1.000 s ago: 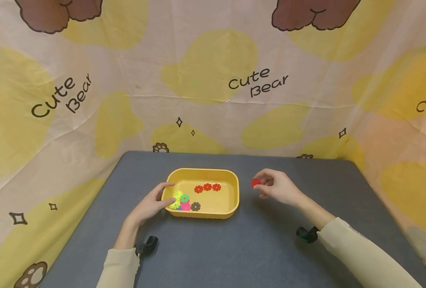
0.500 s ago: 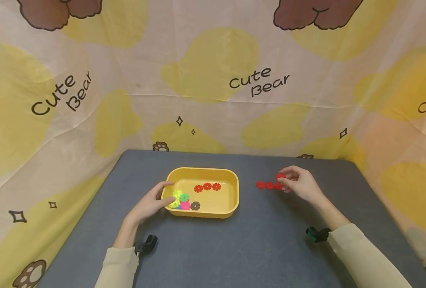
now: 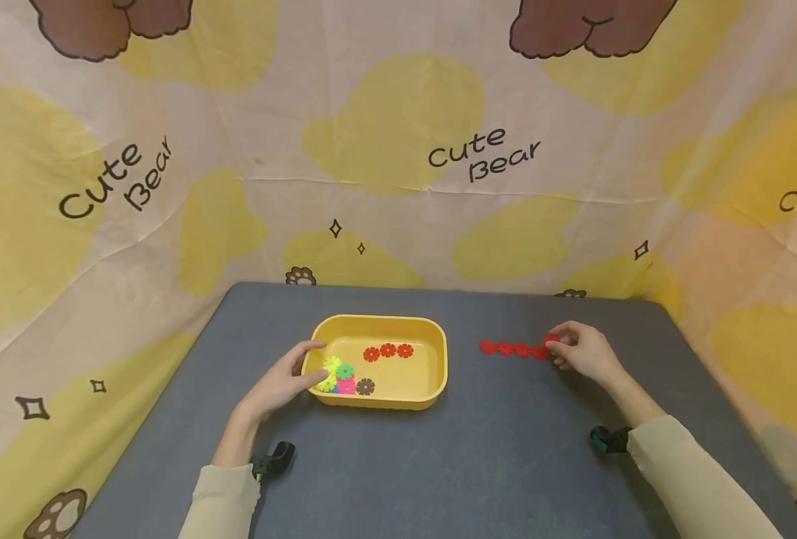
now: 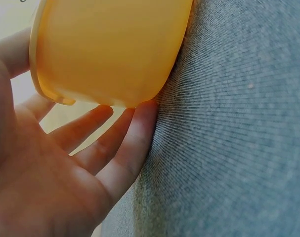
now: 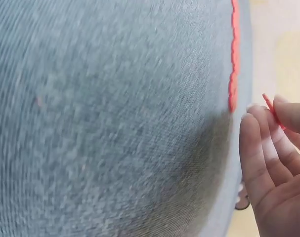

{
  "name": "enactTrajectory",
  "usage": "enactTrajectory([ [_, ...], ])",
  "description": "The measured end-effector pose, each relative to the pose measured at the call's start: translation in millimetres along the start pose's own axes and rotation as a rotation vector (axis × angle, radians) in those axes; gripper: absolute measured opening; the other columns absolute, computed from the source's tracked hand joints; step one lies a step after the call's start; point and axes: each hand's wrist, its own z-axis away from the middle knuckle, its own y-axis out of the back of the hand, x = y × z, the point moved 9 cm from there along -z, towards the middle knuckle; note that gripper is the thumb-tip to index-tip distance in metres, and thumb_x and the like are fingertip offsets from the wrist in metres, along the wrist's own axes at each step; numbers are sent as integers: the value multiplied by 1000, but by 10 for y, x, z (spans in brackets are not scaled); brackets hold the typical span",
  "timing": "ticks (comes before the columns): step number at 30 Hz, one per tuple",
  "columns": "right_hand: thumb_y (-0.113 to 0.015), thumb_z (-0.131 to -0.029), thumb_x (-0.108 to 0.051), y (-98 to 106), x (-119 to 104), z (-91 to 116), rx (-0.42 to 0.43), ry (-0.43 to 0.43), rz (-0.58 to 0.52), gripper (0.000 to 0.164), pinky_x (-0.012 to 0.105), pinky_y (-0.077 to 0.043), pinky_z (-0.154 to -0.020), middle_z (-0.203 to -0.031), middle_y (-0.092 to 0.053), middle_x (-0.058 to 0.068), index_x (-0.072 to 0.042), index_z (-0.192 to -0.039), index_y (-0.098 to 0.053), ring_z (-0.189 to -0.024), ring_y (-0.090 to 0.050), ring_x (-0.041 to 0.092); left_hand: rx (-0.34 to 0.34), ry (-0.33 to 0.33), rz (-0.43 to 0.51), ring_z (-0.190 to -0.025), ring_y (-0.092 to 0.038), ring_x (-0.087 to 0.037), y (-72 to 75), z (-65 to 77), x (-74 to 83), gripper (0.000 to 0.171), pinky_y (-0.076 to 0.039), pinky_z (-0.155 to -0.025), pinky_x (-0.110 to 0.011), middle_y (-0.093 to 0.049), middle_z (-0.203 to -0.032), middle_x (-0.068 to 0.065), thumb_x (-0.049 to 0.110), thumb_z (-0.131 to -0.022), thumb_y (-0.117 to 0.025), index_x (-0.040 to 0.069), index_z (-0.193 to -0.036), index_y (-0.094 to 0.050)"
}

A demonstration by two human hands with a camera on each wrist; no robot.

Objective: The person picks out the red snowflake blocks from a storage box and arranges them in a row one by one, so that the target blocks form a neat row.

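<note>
On the left, my left hand point(image 3: 280, 385) holds the left end of a yellow plastic tray point(image 3: 437, 374), thumb and index finger at its rim. In the left wrist view, fingertips point(image 4: 146, 111) touch the outside of the tray wall, low by the table. My right hand point(image 3: 583, 348) pinches a red snowflake disc point(image 5: 273, 111) between thumb and fingers, just above the table. It is at the right end of a row of several red snowflake discs point(image 3: 504, 348) lying flat. Inside the tray lie three more red discs point(image 3: 388, 350).
Yellow, green, pink and blue discs are heaped in the tray's front left corner, with a brown disc point(image 3: 365, 386) beside them. The grey-blue table point(image 3: 398, 471) ends at a printed cloth point(image 3: 398, 232) behind and on both sides.
My right hand has moved right, laying red discs down in a row; a further disc lies there since half a second ago. The left hand and tray have stayed put.
</note>
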Motion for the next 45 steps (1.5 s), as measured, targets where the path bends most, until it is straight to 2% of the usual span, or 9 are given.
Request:
enactTrajectory([
  [10,-66,-100,-13,-26,182,0,-43,-28,81,29,36,-58,-61,-82,-69,9,8,-120,-61,-69,-68,21,2,6,10,-147,-29,-42,-16,3,-11,66,-28,-112,-66,-31,-161,-17,38,-93,-74,18,-149,-45],
  [20,-62,-102,-18,27,182,-17,-75,-16,163,26,35,-56,-60,-97,-71,15,4,-117,-62,-69,-64,20,2,13,1,-149,-24,-42,-3,-3,-5,66,-25,-113,-68,-30,-162,-17,40,-93,-74,20,-149,-45],
  [26,-61,-103,-18,95,144,-2,-64,11,180,26,35,-57,-61,-97,-71,16,3,-116,-64,-72,-66,21,-2,10,8,-149,-24,-42,-4,-5,-1,67,-25,-113,-68,-30,-162,-17,40,-93,-74,19,-149,-44],
  [30,-60,-104,-21,134,26,16,-45,41,168,27,35,-56,-62,-97,-71,15,2,-117,-65,-75,-67,24,-1,9,9,-149,-24,-43,-6,3,5,67,-26,-113,-67,-30,-162,-17,39,-93,-74,19,-149,-44],
  [35,-60,-104,-24,132,-255,53,-14,104,168,30,36,-53,-62,-97,-71,16,3,-118,-66,-73,-66,24,-2,11,-4,-148,-26,-44,-14,11,13,68,-28,-111,-68,-30,-161,-18,39,-93,-73,18,-150,-43],
  [39,-61,-104,-23,81,-491,86,1,156,166,29,36,-51,-63,-97,-71,16,2,-116,-68,-74,-62,20,0,13,-1,-148,-26,-43,-10,12,12,68,-27,-112,-68,-30,-161,-17,40,-93,-73,18,-150,-43],
  [45,-63,-102,-21,-33,-777,136,5,212,128,22,35,-52,-64,-95,-72,12,-3,-112,-70,-77,-64,23,-6,-6,22,-148,-27,-42,-16,2,11,66,-28,-112,-65,-30,-161,-17,37,-94,-74,17,-149,-44],
])
